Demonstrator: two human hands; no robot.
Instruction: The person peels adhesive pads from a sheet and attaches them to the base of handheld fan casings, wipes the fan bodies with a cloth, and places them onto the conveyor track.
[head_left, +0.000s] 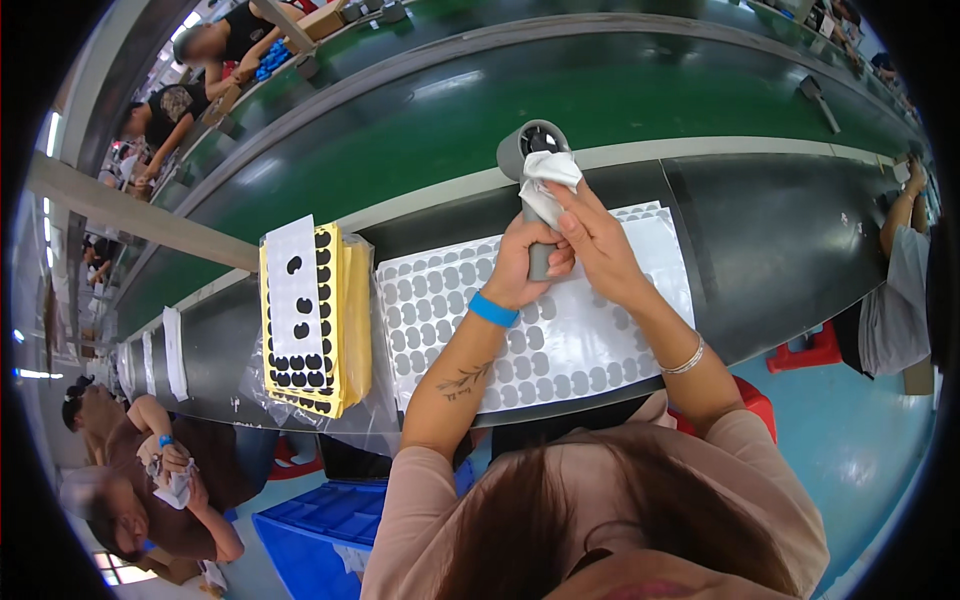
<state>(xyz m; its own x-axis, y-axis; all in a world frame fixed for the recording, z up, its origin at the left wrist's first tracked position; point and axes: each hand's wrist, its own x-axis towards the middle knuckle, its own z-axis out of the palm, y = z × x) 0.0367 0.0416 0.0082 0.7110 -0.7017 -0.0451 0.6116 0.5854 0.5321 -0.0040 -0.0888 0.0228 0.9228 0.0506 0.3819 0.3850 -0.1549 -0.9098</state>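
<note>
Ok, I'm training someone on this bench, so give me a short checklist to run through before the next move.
1. Left hand gripping the handle of the grey device: ok.
2. White cloth in the right hand, against the device: ok.
3. Round head of the device fully uncovered: not ok, the cloth overlaps part of it.
4. Surface under the cloth clean: cannot tell, it is hidden.
5. Sheet of grey shapes lying on the bench below the hands: ok.
6. Yellow stack apart from both hands: ok.
</note>
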